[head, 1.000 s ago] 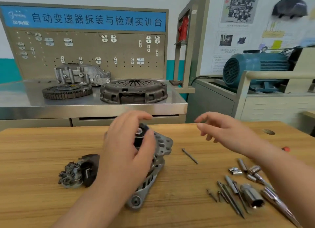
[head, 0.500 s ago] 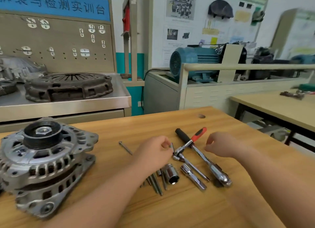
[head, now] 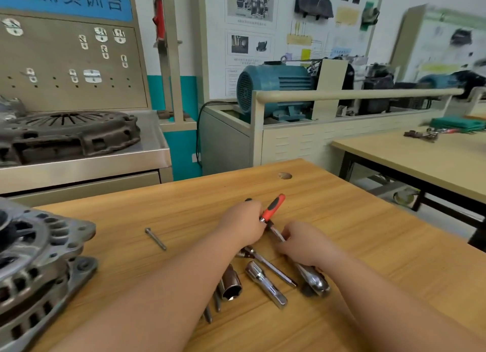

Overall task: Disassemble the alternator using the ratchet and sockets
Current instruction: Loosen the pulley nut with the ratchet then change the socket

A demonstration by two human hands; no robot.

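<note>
Glossy chrome ratchet (head: 313,279) (orange plastic grip (head: 273,209)) on matt wood table (head: 368,246).

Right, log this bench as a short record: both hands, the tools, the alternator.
left hand: curled over tools beside the red handle of the ratchet; grip hidden
right hand: fingers wrapped round the ratchet's metal shaft
ratchet: red handle pointing away from the person, head nearest them
alternator: on the table, far left of view, untouched
socket: lying on the table by the left forearm
bolt: loose on the table between alternator and hands
</note>
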